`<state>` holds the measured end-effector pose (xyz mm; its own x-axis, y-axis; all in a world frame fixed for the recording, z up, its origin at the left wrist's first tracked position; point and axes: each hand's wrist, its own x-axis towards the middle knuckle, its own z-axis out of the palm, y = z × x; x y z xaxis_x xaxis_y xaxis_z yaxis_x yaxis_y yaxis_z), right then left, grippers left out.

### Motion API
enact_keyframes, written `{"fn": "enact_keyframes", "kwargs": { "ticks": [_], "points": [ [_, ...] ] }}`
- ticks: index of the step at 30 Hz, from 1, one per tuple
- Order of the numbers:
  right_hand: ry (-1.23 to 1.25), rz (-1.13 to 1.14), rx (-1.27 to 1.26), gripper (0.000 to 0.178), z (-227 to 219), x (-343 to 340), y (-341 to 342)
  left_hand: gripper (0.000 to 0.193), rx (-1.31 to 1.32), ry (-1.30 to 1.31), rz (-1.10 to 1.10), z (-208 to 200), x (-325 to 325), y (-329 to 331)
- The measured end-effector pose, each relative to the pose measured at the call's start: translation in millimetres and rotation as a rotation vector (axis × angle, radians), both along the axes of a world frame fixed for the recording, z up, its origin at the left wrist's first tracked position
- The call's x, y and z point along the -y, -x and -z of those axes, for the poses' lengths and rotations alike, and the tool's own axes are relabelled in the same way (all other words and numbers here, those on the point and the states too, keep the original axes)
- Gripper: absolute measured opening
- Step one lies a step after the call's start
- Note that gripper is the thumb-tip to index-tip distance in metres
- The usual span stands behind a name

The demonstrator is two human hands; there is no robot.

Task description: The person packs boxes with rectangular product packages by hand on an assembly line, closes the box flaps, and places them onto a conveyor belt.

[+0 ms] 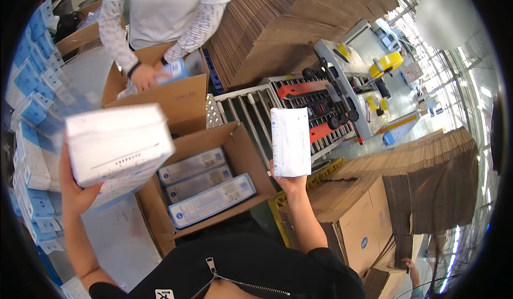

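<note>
My left hand (78, 196) grips a bulky white package (115, 141) from its left side and underside. The package is slightly blurred; it may be more than one pack. My right hand (290, 183) holds up a slimmer white package (290, 141) with pale blue edges, grasped at its lower end. Between my hands stands an open cardboard carton (255, 162). Inside lie three blue-and-white packs (212, 200) side by side, and the left package covers part of the carton's left side.
Across from me a co-worker's hands (147, 77) are in another carton (184, 98). Blue-and-white packs (37, 197) line the table's left side. A roller conveyor (243, 109) with a tape machine (334, 104) runs at the right. Flattened cardboard (288, 26) is stacked behind; more cartons (363, 227) stand right.
</note>
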<state>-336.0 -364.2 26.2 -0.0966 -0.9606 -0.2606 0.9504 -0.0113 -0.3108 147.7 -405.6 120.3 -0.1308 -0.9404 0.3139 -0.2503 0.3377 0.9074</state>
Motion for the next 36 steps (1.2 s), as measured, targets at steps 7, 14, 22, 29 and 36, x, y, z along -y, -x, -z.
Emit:
{"fn": "enact_keyframes", "kwargs": {
  "ticks": [7,14,22,29,36],
  "points": [
    [0.069,-0.013,-0.198,0.059,-34,-10,-13,0.072,0.993,-0.269,0.670,136,48,212],
    [1.066,-0.462,-1.878,0.063,-28,50,-50,0.033,0.706,-0.499,0.363,282,-34,165],
    [0.900,-0.725,-2.527,0.059,31,71,-50,0.034,0.596,0.049,-0.271,213,-63,107],
    [0.142,-1.217,-2.085,0.098,53,60,17,0.063,0.159,-0.838,-0.263,324,-81,123],
    [0.288,-1.857,-1.535,0.112,120,51,39,0.062,-0.261,-0.775,-0.289,273,-59,79]
  ]
}}
